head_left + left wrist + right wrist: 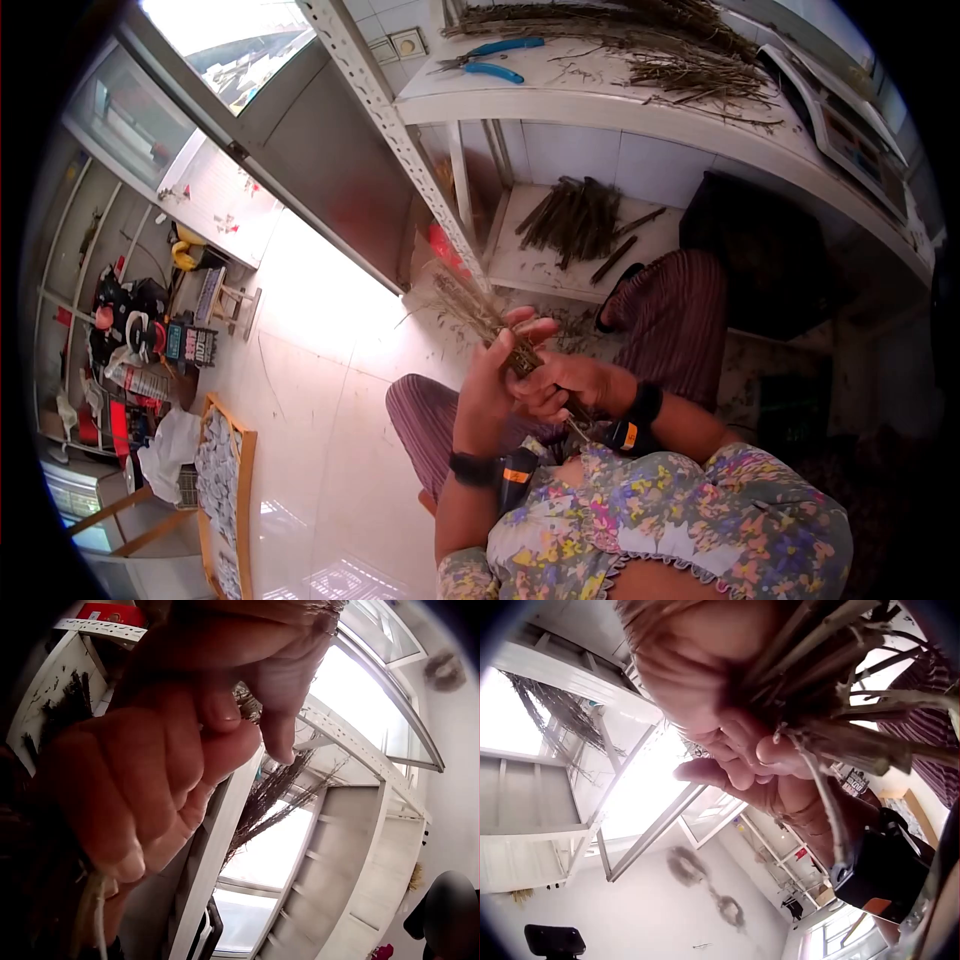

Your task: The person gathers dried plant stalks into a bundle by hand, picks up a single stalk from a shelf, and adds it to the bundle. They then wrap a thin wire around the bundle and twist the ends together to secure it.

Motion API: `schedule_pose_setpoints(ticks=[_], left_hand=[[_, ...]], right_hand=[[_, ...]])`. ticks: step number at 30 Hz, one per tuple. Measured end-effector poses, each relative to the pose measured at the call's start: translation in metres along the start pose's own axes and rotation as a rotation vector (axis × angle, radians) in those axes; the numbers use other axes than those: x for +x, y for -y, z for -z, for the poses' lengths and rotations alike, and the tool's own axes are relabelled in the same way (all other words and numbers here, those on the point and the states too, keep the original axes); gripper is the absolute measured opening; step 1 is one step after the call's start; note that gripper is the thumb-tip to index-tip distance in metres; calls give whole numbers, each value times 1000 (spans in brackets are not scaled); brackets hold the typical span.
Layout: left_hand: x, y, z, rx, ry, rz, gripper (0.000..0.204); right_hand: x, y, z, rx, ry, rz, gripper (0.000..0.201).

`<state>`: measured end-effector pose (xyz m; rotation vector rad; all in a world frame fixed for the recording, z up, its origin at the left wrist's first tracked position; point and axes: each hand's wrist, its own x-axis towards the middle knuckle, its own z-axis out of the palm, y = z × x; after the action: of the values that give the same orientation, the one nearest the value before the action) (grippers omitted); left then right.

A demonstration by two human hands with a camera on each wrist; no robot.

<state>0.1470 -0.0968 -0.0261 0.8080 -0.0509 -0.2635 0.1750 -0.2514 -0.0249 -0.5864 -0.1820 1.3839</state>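
Note:
In the head view a bundle of thin dry stems point(468, 308) slants across in front of the person's chest, its wispy ends pointing up and away. The left hand point(482, 398) holds it around the middle, thumb on the near side and fingertips showing past the far side. Lower down, the right hand point(568, 380) grips the same bundle with curled fingers, close against the left hand. Thick cut stem ends point(855, 742) fan out of the right fist in the right wrist view. In the left wrist view the right hand's curled fingers point(127, 772) hide most of the bundle.
Blue-handled cutters point(498, 73) lie on the white upper shelf point(560, 105) beside long dry twigs point(600, 22). Below, a pile of short cut stems point(572, 222) sits on the lower shelf, left of a black container point(755, 255). A wooden-framed seat point(222, 490) stands at left.

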Motion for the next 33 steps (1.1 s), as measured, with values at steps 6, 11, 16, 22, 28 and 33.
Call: schedule_pose_setpoints(ticks=[6,11,16,22,28,33], left_hand=[[-7,6,7,-58,-151,126,45],[-13,-4,-5,-40,-370,47,41],[-21,12,0,64,-462,24,45],[-20,23,-8,-179,-581,-92,48],[-21,34,-10,-115,-455,-47,42],[-24,40,-7,-225,-450,-176,38]], right_hand=[[3,-13,1,-63,-96,-66,18],[13,-14,6,-493,-273,94,17],[22,-16,7,-1318,-515,459,30],[16,-1,-10,-1682,-825,261,39],[23,0,-3,-1825,-833,324,27],[35,2,-32,-1951,-838,176,27]])
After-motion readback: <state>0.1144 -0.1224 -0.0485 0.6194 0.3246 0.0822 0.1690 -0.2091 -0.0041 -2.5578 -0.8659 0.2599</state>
